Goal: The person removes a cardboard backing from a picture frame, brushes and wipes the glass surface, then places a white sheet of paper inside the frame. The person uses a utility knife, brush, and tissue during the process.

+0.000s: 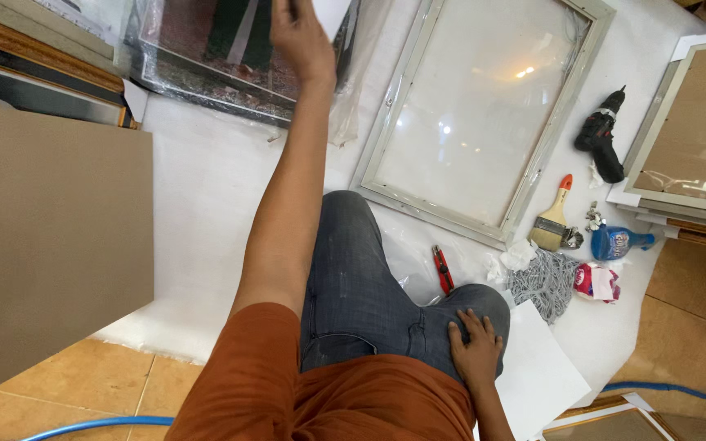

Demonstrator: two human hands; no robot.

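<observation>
left hand (300, 37) raised to the far edge of the white floor sheet (214, 196), fingers pinched on the lower edge of a white sheet of paper (332, 10). most of that paper is cut off by the top of the view; its full size cannot be told. right hand (475, 351) lies flat and spread on the knee of the grey jeans, holding nothing.

handling, judged: the paper looks thin, light and limp. it should flop if held by one corner and crease easily; better taken at an edge with a flat pinch, or supported from below. no weight to speak of.

around it: under the raised hand, a dark framed picture in clear plastic wrap (206, 49), at the far edge of the white sheet. just right of it a pale grey frame with glass (484, 114), glare on the pane. glass is fragile. near the sheet's right edge: black cordless drill (602, 135), paintbrush with orange handle (556, 214), blue bottle (618, 242), grey cloth (542, 282). red utility knife (443, 268) beside the knee. brown board (51, 237) at left.

hard to make out: small metal bits by the brush; picture subject under the wrap; the left fingertips, hidden behind the paper.
</observation>
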